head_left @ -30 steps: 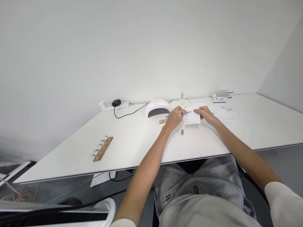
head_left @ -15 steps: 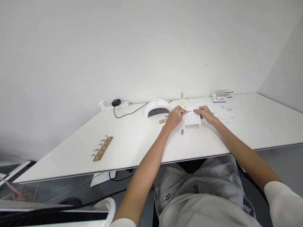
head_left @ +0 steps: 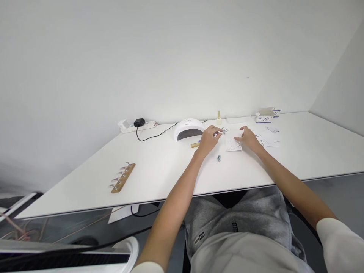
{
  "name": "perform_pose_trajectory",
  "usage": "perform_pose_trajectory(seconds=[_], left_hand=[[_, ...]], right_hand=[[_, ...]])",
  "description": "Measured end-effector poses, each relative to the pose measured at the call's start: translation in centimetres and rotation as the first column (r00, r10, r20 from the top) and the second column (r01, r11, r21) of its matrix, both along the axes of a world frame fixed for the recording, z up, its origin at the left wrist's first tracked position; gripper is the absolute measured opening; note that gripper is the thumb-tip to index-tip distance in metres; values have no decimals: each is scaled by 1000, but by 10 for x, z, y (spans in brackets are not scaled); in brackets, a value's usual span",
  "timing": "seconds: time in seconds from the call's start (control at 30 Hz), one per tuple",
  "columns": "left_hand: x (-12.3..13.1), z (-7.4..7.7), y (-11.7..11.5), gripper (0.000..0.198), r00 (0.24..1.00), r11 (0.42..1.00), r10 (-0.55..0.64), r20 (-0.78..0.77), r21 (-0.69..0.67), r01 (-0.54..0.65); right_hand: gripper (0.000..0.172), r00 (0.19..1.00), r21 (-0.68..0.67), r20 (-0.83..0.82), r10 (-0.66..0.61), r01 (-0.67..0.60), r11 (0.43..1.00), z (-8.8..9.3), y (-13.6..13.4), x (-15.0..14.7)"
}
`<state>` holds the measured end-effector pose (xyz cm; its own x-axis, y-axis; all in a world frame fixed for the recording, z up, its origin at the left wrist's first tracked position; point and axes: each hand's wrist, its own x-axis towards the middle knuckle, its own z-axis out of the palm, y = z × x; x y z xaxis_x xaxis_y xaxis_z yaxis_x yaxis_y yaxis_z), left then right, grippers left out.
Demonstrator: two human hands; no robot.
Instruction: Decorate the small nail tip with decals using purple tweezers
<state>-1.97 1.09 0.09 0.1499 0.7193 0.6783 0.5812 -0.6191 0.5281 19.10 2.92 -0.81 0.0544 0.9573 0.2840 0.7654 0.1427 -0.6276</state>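
My left hand (head_left: 209, 139) is closed on a pair of tweezers (head_left: 218, 132), whose tips point right above the table. By the tips is a small bluish piece (head_left: 223, 130); I cannot tell whether they touch it. My right hand (head_left: 249, 139) has its thumb and fingers apart, just over the upper right of a white sticker sheet (head_left: 233, 145) with small printed motifs. The sheet appears to be down on the table or nearly so. Nearer to me lies a small blue decorated nail tip (head_left: 218, 158).
A white nail lamp (head_left: 189, 124) stands left of my hands, a short wooden block (head_left: 195, 145) before it. Behind are a polish bottle (head_left: 218, 118) and a small box (head_left: 264, 117). Papers (head_left: 271, 137) lie right. A wooden stand (head_left: 123, 178) bears several nail tips.
My right hand has let go of the sticker sheet, and its fingers have spread. The sheet has dropped lower. The tweezers have come away from the sheet, still in my left hand.
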Motion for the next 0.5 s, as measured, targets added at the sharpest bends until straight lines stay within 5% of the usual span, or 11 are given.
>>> perform_pose_trajectory(seconds=[0.07,0.17,0.27,0.33,0.5], left_hand=[[0,3,0,12,992,998,9,124,-71,-1],[-2,7,-2,13,946,973,47,320,-230,30],[-6,11,-3,19,872,928,70,484,-353,121],[-8,13,-5,22,830,908,75,552,-381,172],[-9,16,-5,23,798,907,68,599,-371,201]], right_hand=[[36,1000,100,15,16,-17,995,1,-2,0],[16,943,-32,-44,331,-332,943,6,-7,-4],[17,753,-260,-174,635,-657,708,11,-18,-14],[24,674,-286,-206,709,-735,615,11,-25,-22],[33,674,-266,-195,712,-735,623,5,-35,-38]])
